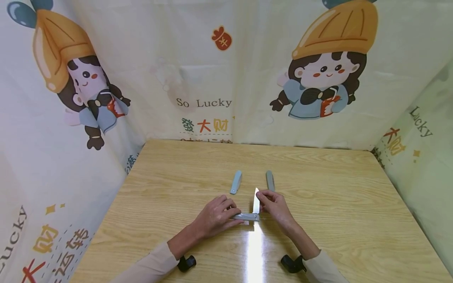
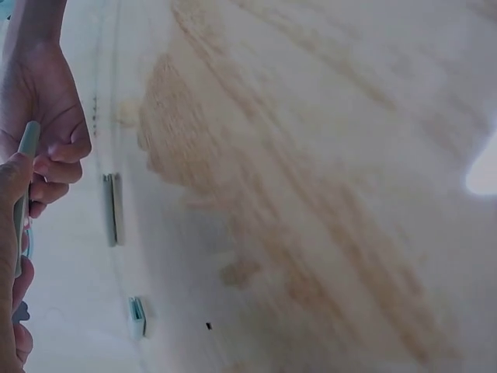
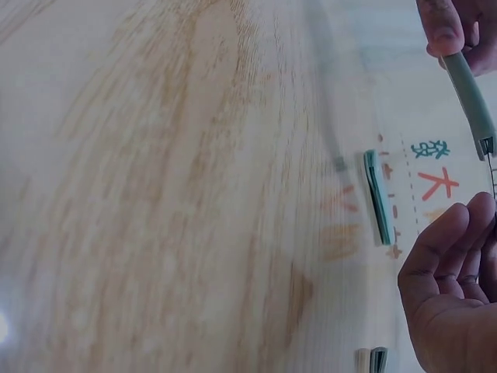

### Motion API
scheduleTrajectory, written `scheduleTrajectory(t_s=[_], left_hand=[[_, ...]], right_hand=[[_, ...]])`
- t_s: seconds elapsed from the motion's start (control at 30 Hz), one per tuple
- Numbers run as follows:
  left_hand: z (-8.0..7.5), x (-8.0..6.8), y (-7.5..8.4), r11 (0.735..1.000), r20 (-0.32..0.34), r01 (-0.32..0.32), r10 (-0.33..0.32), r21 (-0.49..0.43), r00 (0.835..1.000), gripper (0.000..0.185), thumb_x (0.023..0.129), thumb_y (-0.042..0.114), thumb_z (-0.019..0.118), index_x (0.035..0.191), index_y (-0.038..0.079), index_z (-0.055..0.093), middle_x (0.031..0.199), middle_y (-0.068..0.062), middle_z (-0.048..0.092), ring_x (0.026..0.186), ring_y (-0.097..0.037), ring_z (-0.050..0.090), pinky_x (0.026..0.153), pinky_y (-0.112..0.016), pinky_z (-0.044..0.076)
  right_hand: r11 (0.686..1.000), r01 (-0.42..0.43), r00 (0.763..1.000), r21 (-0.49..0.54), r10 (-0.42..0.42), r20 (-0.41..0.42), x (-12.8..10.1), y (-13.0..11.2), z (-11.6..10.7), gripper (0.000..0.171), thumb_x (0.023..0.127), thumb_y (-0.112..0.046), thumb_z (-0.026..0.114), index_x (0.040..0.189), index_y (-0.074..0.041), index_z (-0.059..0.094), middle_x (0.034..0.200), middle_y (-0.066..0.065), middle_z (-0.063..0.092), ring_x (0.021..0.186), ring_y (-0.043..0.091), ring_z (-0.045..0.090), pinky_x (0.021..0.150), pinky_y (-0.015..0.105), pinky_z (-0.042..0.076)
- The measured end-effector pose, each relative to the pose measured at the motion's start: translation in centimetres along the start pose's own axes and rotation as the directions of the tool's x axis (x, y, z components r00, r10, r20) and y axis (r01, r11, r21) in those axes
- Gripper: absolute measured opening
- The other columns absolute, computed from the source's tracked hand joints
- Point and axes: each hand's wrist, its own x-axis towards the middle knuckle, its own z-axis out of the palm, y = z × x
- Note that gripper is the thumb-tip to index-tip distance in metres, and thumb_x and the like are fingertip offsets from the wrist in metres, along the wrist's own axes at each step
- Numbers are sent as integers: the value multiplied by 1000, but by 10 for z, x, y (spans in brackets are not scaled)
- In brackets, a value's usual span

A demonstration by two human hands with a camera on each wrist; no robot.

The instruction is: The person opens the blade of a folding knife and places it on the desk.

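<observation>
A folding knife (image 1: pixel 249 216) with a grey handle is held just above the table, its shiny blade (image 1: pixel 256 204) swung out about square to the handle. My left hand (image 1: pixel 218 214) grips the handle from the left, thumb and fingers around it. At the blade, my right hand (image 1: pixel 277 208) pinches the metal between thumb and fingers near the tip. The right wrist view shows the handle (image 3: pixel 468 97) end-on with the thin blade edge running down into the right hand (image 3: pixel 450 287).
Beyond the hands lie a light blue folded knife (image 1: pixel 236 182) and a grey-green folded knife (image 1: pixel 270 181), on the wooden table (image 1: pixel 170 169). A printed curtain (image 1: pixel 198 78) hangs behind the table and along both sides. Bright glare (image 1: pixel 255 251) shows at the near side.
</observation>
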Motion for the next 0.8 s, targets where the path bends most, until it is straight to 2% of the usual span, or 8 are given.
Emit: scheduleTrajectory(t_s=[0.37, 0.63, 0.8], left_hand=[[0, -6, 1, 998, -15, 38, -39, -44, 999, 25, 87, 30, 84, 93, 8, 73, 92, 2, 61, 79, -10, 51, 66, -18, 44], [2, -10, -2, 996, -50, 64, -67, -64, 996, 23, 82, 22, 88, 91, 7, 73, 90, 1, 61, 76, -10, 52, 65, -15, 45], [2, -12, -3, 995, -57, 86, -89, -57, 994, 23, 81, 22, 88, 90, 8, 72, 88, 2, 60, 73, -9, 51, 62, -15, 45]], right_hand=[[997, -13, 1000, 73, 13, 10, -4, -1, -6, 31, 103, -18, 63, 112, 11, 60, 78, 9, 65, 69, 16, 62, 72, 33, 56], [995, -20, 1000, 94, 20, -7, -4, 1, -10, 28, 103, -18, 63, 107, 10, 59, 84, 10, 68, 68, 15, 63, 73, 32, 56], [995, -10, 1000, 103, 9, 13, -5, 2, -12, 25, 104, -15, 62, 104, 10, 57, 88, 12, 68, 69, 15, 65, 73, 32, 57]])
